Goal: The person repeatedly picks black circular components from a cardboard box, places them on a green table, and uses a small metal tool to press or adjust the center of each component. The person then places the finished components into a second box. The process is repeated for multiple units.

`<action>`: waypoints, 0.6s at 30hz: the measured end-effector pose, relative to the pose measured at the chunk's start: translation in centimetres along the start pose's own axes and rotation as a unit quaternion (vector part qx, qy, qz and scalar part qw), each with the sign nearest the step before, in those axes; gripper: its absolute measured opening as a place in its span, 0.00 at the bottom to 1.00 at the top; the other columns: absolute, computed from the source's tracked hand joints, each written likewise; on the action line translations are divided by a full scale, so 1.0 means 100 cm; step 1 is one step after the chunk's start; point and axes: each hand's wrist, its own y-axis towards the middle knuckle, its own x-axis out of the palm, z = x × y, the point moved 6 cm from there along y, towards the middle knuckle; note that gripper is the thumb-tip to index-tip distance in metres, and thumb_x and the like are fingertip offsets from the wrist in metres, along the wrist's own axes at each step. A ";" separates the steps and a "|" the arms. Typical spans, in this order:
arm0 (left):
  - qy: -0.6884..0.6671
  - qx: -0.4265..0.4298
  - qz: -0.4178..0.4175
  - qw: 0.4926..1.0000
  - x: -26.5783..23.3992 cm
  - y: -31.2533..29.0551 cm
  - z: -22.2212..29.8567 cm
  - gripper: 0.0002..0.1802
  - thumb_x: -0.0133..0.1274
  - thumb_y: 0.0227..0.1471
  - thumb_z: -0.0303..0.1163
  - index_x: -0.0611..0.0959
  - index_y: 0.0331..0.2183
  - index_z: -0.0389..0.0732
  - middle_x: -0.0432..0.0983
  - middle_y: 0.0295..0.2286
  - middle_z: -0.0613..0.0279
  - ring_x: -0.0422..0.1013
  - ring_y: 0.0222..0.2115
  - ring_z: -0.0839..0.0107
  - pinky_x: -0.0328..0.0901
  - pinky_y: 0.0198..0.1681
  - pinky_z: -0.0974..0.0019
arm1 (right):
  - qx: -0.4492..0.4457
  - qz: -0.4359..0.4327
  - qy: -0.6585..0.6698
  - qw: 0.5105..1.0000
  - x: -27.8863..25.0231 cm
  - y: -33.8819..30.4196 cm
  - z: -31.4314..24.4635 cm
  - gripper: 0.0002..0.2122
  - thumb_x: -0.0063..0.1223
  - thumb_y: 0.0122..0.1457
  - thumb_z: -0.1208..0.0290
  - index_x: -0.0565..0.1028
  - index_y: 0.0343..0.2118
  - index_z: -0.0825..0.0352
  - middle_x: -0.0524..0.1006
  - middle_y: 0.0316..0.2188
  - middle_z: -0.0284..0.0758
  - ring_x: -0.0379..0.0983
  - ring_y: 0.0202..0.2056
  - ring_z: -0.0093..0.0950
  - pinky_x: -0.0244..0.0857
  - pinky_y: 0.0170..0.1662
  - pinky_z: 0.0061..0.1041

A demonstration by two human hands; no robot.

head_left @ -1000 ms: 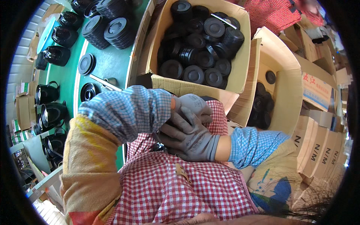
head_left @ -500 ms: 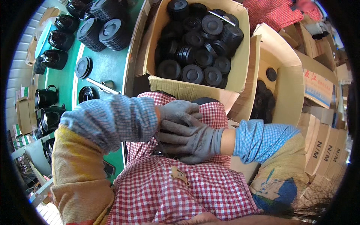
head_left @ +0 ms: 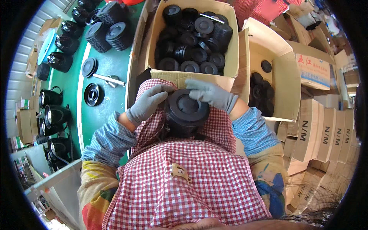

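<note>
A round black plastic part (head_left: 188, 109) with a disc-shaped top rests on my lap, over a red-checked apron (head_left: 191, 172). My left hand (head_left: 147, 102), in a grey glove, grips its left side. My right hand (head_left: 211, 94), also gloved in grey, lies over its upper right edge. Right in front of my hands stands an open cardboard box (head_left: 230, 50) full of several similar black round parts (head_left: 193, 38).
A green table (head_left: 103, 96) at the left carries stacks of black discs (head_left: 109, 28), a single black disc (head_left: 94, 94), a metal tool (head_left: 109, 79) and black kettle-like bodies (head_left: 55, 115). A second open box (head_left: 283, 73) with black parts and stacked cartons (head_left: 318, 134) stand at the right.
My hands were clasped together over my lap with the part hidden beneath them. Now they have spread apart, and the black round part shows between them.
</note>
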 end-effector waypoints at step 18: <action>-0.401 -0.031 -0.089 0.911 -0.009 -0.147 -0.081 0.25 0.41 0.67 0.46 0.76 0.54 0.37 0.76 0.51 0.51 0.75 0.50 0.61 0.71 0.50 0.58 | -0.218 0.039 -0.074 0.972 0.084 -0.044 -0.141 0.42 0.69 0.48 0.45 0.71 0.58 0.74 0.77 0.54 0.42 0.72 0.55 0.28 0.63 0.60 0.29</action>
